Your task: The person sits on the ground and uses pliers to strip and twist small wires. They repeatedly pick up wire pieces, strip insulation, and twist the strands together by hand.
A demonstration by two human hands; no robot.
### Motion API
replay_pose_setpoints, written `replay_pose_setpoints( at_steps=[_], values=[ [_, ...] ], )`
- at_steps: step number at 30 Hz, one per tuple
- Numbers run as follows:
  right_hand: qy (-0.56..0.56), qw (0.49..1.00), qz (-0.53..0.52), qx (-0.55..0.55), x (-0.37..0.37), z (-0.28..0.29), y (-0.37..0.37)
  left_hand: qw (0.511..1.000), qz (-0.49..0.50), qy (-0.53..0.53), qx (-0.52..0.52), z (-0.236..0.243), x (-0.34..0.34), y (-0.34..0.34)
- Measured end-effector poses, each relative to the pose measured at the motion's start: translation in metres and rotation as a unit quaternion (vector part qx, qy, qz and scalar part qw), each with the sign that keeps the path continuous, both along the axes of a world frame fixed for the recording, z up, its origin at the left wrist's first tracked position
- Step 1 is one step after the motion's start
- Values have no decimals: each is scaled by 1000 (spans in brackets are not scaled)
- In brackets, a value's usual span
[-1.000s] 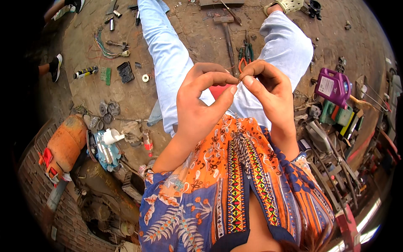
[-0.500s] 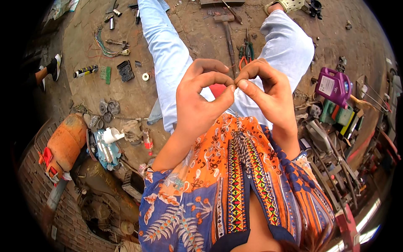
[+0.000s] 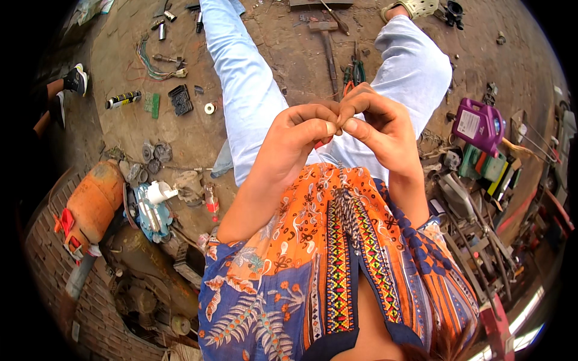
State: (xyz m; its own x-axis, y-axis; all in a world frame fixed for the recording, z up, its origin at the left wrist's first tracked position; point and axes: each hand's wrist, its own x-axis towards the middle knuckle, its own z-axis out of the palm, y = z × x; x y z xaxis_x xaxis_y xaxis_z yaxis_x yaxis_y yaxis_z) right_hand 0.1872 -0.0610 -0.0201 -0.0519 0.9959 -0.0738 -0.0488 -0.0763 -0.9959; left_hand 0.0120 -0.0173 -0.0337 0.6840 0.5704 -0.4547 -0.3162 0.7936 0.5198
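Observation:
My left hand (image 3: 293,133) and my right hand (image 3: 383,131) meet fingertip to fingertip above my lap. Thumb and fingers are pinched together on both, and the left fingers curl in tightly. Whatever lies between the fingertips is too small and too covered to make out. Just below the hands, a bit of something red (image 3: 323,142) shows between my legs. Beyond them on the ground lie pliers (image 3: 359,72) and a long-handled hammer (image 3: 329,55).
To the left are a wire harness (image 3: 158,73), a black socket case (image 3: 180,100), a white tape roll (image 3: 209,108) and a rusty orange tank (image 3: 96,195). A purple jug (image 3: 477,125) and metal parts crowd the right. Another person's shoe (image 3: 77,80) stands far left.
My left hand has curled its raised fingers in and drawn closer to the right one, which stays nearly in place. The other person's feet at far left have shifted.

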Motion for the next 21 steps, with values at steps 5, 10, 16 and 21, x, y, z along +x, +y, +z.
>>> replay_pose_setpoints(
  at_steps=[5, 10, 16, 21],
  values=[
    [135, 989, -43, -47, 0, -6, -3, 998, 30, 51, 37, 1, 5, -2],
    [144, 981, -92, -91, 0, -3, -3, 976, 48, 135, 163, 8, 6, -5],
    [121, 979, -126, -104, -3, 0, -3, 852, 50, 283, 438, 15, 10, -8],
    [85, 981, -136, -107, -3, 1, -3, 774, 105, 329, 530, 11, 14, -9]
  ],
)
